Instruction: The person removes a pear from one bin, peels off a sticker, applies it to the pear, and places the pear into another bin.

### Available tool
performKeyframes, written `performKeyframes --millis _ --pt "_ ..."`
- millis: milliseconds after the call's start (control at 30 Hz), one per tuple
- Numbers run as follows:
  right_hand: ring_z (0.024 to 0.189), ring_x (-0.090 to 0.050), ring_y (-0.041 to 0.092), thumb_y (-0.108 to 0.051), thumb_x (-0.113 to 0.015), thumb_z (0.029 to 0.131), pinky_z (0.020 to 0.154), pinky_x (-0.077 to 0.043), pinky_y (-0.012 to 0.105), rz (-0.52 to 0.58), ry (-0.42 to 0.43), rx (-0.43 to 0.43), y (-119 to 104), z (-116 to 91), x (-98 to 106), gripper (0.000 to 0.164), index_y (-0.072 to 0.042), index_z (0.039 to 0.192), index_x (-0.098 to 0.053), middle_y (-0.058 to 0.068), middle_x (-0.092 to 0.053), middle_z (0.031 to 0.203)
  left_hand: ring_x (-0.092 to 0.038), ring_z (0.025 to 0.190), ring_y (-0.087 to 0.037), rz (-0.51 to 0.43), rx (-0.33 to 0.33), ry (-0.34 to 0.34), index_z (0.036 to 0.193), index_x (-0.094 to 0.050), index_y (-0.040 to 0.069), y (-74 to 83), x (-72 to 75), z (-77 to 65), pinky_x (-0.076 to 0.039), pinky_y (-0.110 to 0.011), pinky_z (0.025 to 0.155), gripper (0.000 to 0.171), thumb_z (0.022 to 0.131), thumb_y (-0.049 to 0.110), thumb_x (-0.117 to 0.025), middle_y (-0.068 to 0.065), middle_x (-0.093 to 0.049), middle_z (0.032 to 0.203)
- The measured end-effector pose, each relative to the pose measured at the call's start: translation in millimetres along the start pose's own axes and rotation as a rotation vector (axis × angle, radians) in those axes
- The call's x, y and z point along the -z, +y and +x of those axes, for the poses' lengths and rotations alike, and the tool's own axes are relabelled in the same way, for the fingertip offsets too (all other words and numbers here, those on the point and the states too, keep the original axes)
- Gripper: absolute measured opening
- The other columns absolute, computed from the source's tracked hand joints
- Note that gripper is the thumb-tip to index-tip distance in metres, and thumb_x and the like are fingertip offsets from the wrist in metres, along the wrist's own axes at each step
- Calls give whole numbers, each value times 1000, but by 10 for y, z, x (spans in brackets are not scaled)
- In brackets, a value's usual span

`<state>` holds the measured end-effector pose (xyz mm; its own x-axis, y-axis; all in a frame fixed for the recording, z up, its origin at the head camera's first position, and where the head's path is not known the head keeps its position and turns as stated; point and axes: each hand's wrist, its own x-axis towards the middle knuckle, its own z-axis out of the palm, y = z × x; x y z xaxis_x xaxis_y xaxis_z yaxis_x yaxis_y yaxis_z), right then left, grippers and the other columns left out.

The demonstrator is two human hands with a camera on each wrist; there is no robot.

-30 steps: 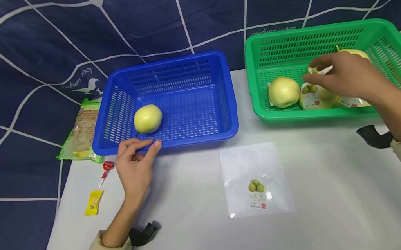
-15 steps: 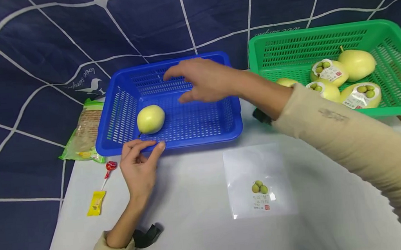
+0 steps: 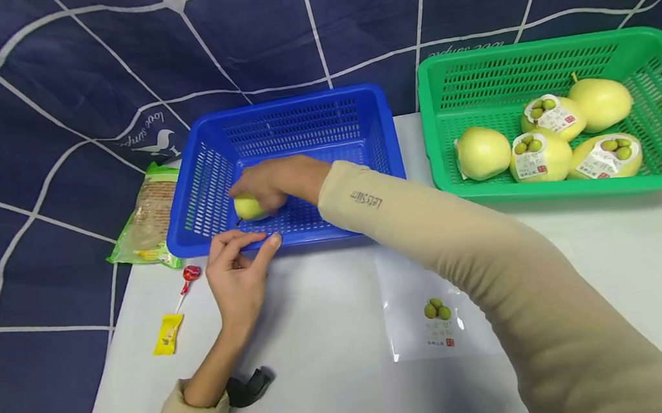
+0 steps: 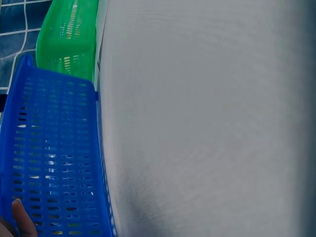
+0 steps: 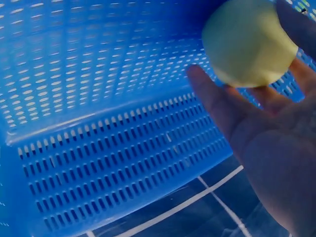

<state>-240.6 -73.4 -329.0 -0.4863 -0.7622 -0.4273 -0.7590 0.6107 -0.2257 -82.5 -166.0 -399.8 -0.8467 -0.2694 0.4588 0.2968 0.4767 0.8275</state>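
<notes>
In the head view my right hand (image 3: 270,177) reaches into the blue basket (image 3: 301,126) and holds a yellow-green pear (image 3: 247,208) near its left end. The right wrist view shows the thumb on one side of that pear (image 5: 249,44) and fingers behind it, the index finger (image 5: 210,94) sticking out along its edge. My left hand (image 3: 236,282) pinches the front rim of the blue basket between thumb and fingers. One digit of it lies against the perforated outer wall (image 4: 54,163) in the left wrist view.
A green basket (image 3: 529,56) on the right holds several pears (image 3: 483,153), some with labels. Under my right forearm lies a clear printed bag (image 3: 411,330). To the left are a packaged snack (image 3: 150,211), a red lollipop (image 3: 191,273) and a yellow wrapped sweet (image 3: 168,334).
My right hand has moved left from the green basket, over the blue basket, and down onto the pear. My left hand keeps its place at the blue rim.
</notes>
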Motion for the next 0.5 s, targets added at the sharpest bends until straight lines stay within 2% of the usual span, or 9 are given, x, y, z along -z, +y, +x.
performKeyframes --millis 67,100,200,333,433,500 --pt "121 -45 20 -11 -58 95 100 -42 34 -15 17 -9 -13 13 -9 67 -32 153 -33 6 -40 147 -41 58 -10 5 -4 5 87 -76 -3 -110 7 -8 -34 -17 52 16 75 0 -85 -5 -55 94" --pt "120 -46 20 -11 -57 95 99 -42 34 -14 24 -29 -22 7 -12 64 -33 152 -35 5 -40 146 -41 58 -11 5 -5 6 88 -77 -1 -155 14 -11 -34 -17 52 16 75 2 -85 -4 -55 95" --pt "115 -47 20 -12 -59 95 94 -44 32 17 59 -77 -30 -1 -40 55 -34 142 -42 3 -42 141 -42 58 -11 11 -14 -3 88 -77 1 -175 35 -10 -34 -18 51 16 75 4 -86 -2 -54 94" --pt "102 -50 17 -18 -67 92 83 -45 28 34 79 -67 -10 8 -76 46 -31 130 -43 -2 -52 121 -42 58 -10 9 -5 -24 88 -77 0 -177 39 3 -34 -17 51 16 75 3 -86 -2 -54 94" --pt "101 -52 16 -23 -69 92 82 -45 28 2 99 -43 21 9 -82 45 -31 129 -45 -4 -57 116 -41 58 -10 -1 6 -36 88 -76 -1 -162 27 16 -34 -17 51 17 74 2 -86 -3 -53 95" --pt "102 -52 15 -26 -70 92 84 -45 29 -14 117 -26 50 -15 -81 49 -31 133 -45 -5 -58 119 -42 58 -10 2 10 -40 88 -76 -1 -158 22 16 -34 -17 51 17 74 3 -86 -4 -53 95"
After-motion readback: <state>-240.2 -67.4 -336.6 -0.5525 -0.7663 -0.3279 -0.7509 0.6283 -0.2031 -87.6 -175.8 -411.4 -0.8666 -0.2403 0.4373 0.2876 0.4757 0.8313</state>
